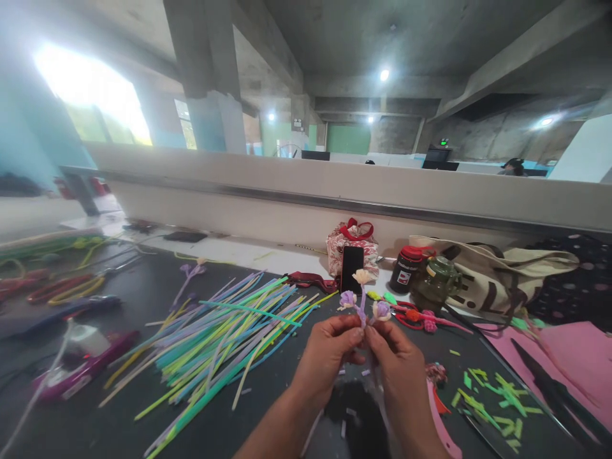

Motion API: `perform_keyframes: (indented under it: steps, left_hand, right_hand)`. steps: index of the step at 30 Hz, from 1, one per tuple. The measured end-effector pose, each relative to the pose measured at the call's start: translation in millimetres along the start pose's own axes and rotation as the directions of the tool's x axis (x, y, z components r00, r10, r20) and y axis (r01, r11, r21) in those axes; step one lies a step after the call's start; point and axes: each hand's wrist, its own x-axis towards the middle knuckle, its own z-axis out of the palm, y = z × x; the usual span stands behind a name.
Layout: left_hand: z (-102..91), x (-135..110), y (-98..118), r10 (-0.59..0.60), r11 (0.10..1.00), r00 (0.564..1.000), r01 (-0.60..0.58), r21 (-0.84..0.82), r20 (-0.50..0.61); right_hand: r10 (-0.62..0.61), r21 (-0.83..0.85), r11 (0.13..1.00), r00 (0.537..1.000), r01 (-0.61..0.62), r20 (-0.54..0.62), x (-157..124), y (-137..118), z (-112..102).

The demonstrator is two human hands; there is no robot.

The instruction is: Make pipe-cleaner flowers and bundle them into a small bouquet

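Close in front of me, a pipe-cleaner flower sprig (361, 311) stands upright, with one cream bloom at the top and two purple-and-cream blooms lower down. My left hand (326, 350) pinches its stem from the left. From the right, my right hand (396, 358) grips the same stem, fingertips close to the other hand's. The fingers hide the lower stem. To the left of my hands lies a large loose pile of pipe cleaners (215, 344) in green, blue, lilac and yellow. Another purple flower stem (187, 280) rests behind the pile.
A black phone (352, 264) leans on a red-and-white bag (332, 245). Right of it stand a dark red-lidded bottle (404, 271), a greenish jug (433, 287) and red-handled scissors (408, 313). Short green offcuts (502, 398) lie at right. A purple glue gun-like tool (86, 366) sits left.
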Motion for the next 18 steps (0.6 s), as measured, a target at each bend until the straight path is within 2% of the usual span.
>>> perform_keyframes:
  steps: [5,8,16,18]
  left_hand:
    - [-2.7,3.4,-3.4,0.061,0.995,0.998,-0.059,0.08,-0.011]
    - [-1.8,3.9,-4.0,0.062,0.99,0.998,-0.061,0.124,-0.006]
    - [8.8,5.5,-3.3,0.041,0.998,0.999,-0.042,0.044,0.019]
    - [12.0,5.5,-2.7,0.036,0.997,0.999,-0.037,0.069,0.013]
  right_hand:
    - [-0.034,-0.023,0.999,0.998,0.033,-0.051,-0.3,-0.9,1.7]
    - [-0.01,0.023,1.0,0.996,0.012,-0.083,-3.0,-1.3,1.5]
    - [0.025,0.089,0.996,0.992,-0.014,-0.122,-4.9,-3.6,-2.4]
    - [0.014,0.082,0.997,0.991,-0.002,-0.136,-4.6,-2.6,-4.4]
